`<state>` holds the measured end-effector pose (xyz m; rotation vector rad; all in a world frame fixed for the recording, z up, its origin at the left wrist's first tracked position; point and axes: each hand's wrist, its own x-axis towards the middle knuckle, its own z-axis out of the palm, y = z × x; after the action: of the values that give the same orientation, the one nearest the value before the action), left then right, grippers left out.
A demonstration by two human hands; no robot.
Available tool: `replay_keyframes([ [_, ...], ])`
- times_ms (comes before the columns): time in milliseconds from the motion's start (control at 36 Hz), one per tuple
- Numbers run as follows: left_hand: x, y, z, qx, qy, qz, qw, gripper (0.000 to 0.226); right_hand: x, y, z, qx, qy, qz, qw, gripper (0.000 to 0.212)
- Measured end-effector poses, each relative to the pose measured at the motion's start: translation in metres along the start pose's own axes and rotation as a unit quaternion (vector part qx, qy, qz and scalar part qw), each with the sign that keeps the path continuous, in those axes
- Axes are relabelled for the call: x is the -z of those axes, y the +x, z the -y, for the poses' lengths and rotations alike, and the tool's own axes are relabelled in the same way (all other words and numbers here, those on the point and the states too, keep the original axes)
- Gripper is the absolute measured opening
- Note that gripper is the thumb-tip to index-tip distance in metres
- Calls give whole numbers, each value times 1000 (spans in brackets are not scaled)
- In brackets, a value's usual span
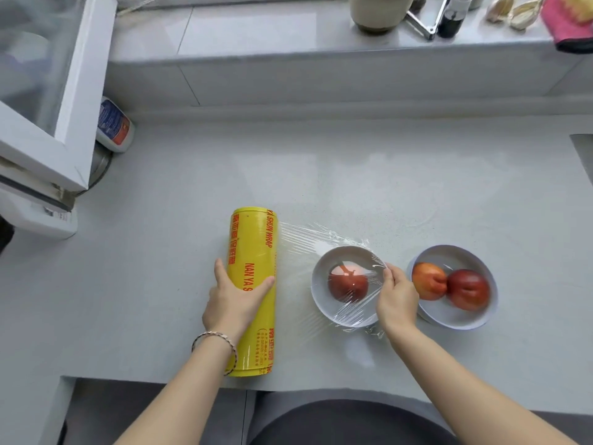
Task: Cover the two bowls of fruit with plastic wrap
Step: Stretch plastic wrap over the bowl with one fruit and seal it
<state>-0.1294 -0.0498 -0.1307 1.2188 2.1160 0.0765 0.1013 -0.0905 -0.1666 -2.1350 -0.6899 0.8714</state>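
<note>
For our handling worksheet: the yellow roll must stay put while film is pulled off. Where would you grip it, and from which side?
Probably the yellow roll round its middle, from its left. It lies flat, free to roll, and the film leaves its right side toward the left bowl, so keep that side clear. The left hand grips there.

Counter [385, 175]: roll [253, 252], left bowl [319, 284], right bowl [455, 255]

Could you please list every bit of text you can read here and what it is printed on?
"SHUN WRAP": plastic wrap roll, far end.
"NAN YA S": same roll, cut off by the left hand.
Orange Chinese characters and small print on the roll: too small to read.
Label on the blue and white packet: blurred.
</note>
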Motion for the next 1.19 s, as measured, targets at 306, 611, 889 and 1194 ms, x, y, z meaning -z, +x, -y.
replay_keyframes([
  [306,-16,-1,-10,-141,169,-95,971,90,2,-2,28,131,-63,9,989,38],
  [611,0,59,-56,-303,234,-35,923,45,-85,44,105,221,-269,329,878,47],
  [889,-9,80,-89,-355,313,6,881,35,-109,61,106,182,-294,381,857,33],
  [1194,-10,91,-73,-444,255,-51,858,23,-98,47,96,348,-420,237,804,26],
])
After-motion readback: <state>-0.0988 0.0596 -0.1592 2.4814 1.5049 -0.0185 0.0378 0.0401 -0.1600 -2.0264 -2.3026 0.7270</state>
